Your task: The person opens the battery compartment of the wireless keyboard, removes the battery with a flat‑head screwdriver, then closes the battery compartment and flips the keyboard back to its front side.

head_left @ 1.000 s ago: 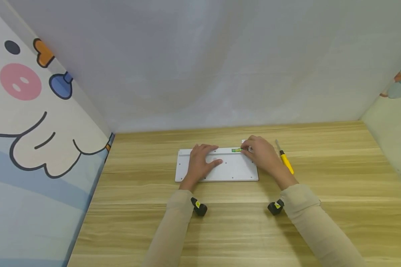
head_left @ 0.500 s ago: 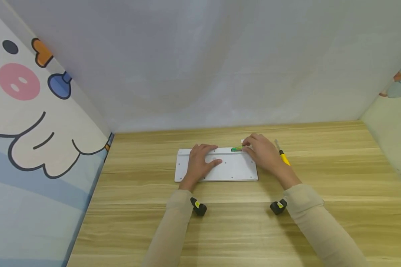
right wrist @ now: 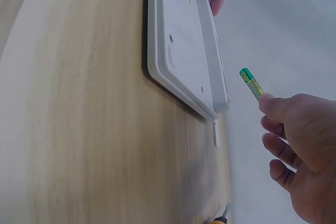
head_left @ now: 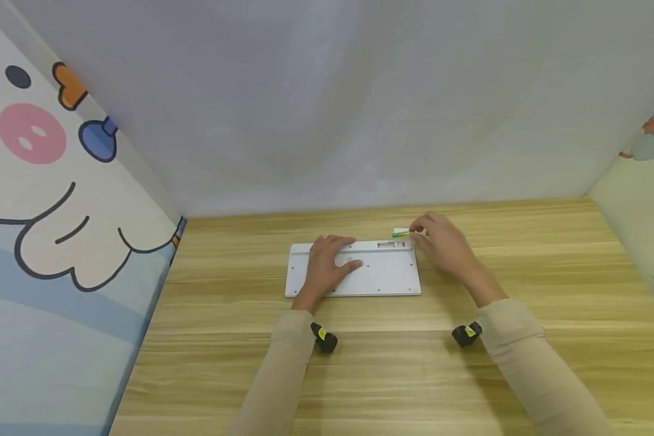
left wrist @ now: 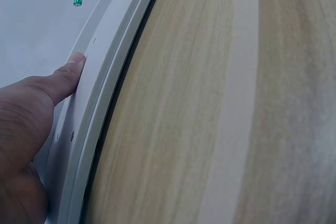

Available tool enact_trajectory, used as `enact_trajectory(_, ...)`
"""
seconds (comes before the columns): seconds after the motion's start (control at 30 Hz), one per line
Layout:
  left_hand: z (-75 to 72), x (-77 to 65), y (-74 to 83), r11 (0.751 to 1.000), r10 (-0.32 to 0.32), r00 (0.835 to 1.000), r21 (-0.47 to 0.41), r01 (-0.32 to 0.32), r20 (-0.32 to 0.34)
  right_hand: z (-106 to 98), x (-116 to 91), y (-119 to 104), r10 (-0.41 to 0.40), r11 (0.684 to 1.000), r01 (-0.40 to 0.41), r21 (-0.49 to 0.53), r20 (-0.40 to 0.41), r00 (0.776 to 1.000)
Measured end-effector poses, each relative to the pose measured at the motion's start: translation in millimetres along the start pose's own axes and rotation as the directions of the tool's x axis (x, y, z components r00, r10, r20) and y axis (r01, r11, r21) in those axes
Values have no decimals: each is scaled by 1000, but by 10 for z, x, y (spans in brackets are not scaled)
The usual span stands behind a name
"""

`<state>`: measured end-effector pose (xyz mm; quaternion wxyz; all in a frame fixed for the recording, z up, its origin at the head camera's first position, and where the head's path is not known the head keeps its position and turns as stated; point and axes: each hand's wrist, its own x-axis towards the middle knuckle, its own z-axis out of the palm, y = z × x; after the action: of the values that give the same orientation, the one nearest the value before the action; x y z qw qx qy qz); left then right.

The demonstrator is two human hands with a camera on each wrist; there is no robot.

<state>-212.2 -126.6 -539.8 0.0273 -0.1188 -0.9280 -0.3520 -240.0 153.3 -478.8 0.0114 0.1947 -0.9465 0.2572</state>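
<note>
A white keyboard lies face down on the wooden table, its raised ridge along the far side. My left hand rests on its left half, thumb on the back panel and fingers reaching to the far edge. Between thumb and fingertips, my right hand pinches a green and yellow battery. In the head view the battery is just beyond the ridge, near the bare battery slot. A small white piece, like a battery cover, lies by the keyboard's far right corner.
Part of a screwdriver shows at the bottom of the right wrist view; the right arm hides it in the head view. A pale wall rises behind the table's back edge. Black wrist cameras hang below both sleeves.
My right hand has drawn the battery out of the keyboard's slot and moved it right and away from me, baring the slot. The left hand and keyboard have hardly moved.
</note>
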Motion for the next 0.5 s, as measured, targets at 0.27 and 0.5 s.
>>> enact_trajectory(0.27,1,4,-2,1000,-4,1000,1,4,8,-57,-28,144,23,1000,-23,-9,-1,1000)
enact_trajectory(0.5,5,0,-6,1000,0,1000,7,0,3,-108,-53,234,32,999,-32,-31,2,999)
